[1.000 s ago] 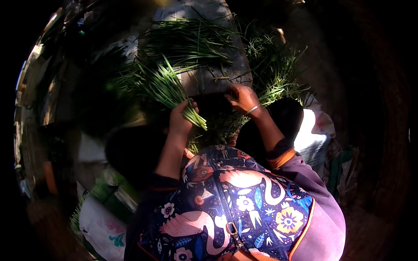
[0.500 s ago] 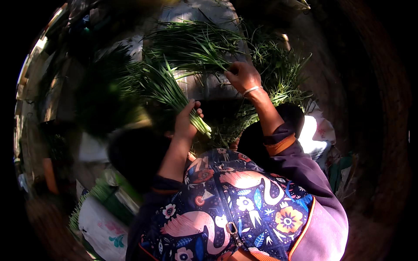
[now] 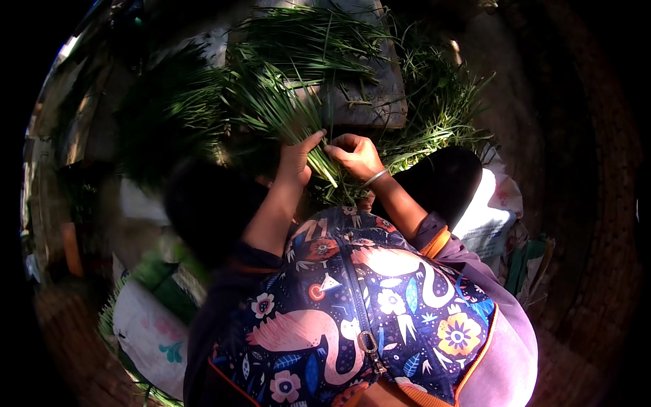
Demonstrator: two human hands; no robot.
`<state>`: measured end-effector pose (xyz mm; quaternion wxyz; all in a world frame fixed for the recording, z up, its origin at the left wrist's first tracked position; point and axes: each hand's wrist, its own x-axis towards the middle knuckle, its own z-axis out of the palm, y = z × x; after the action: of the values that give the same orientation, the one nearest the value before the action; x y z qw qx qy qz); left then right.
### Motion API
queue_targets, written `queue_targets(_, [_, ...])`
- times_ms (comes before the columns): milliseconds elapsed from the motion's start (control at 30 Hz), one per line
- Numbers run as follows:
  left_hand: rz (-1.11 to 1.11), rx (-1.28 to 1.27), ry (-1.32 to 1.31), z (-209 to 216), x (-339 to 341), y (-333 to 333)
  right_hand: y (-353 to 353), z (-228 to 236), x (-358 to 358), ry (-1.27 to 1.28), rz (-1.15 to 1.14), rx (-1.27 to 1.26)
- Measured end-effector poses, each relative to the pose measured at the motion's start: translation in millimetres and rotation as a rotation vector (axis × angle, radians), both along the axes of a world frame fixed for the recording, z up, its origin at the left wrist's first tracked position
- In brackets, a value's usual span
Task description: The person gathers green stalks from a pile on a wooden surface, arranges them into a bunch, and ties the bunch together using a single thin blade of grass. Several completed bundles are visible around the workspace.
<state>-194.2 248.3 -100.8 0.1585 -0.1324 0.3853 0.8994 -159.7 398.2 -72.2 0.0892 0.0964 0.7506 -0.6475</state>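
My left hand (image 3: 296,161) is closed round a bunch of garlic chives (image 3: 281,105), long flat green blades with pale stem ends sticking out below the fist. Right beside it, my right hand (image 3: 359,159), with a pale bangle at the wrist, pinches at the edge of the bunch. A thin chive blade seems to rise from its fingertips, partly hidden by the fingers. Beyond both hands, a loose pile of chives (image 3: 308,41) lies across a grey board (image 3: 380,112).
More greens (image 3: 169,102) are heaped in shade at the left. Loose, thinner leaves (image 3: 441,95) spread along the board's right side. White printed sacks (image 3: 146,332) stand at the lower left and by my right knee (image 3: 441,180).
My right hand has come from the pile on the board, down and left to the bunch. My left hand has shifted slightly right and up, still gripping the chives.
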Motion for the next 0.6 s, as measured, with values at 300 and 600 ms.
queue_targets(300, [0.237, 0.039, -0.112, -5.8, -14.9, -19.5, 43.1, 8.1, 25.7, -0.229, 0.458, 0.064])
queue_targets(600, [0.094, 0.323, -0.196, -11.3, -17.2, -26.3, 96.7, 22.2, -107.2, 0.496, -0.140, 0.895])
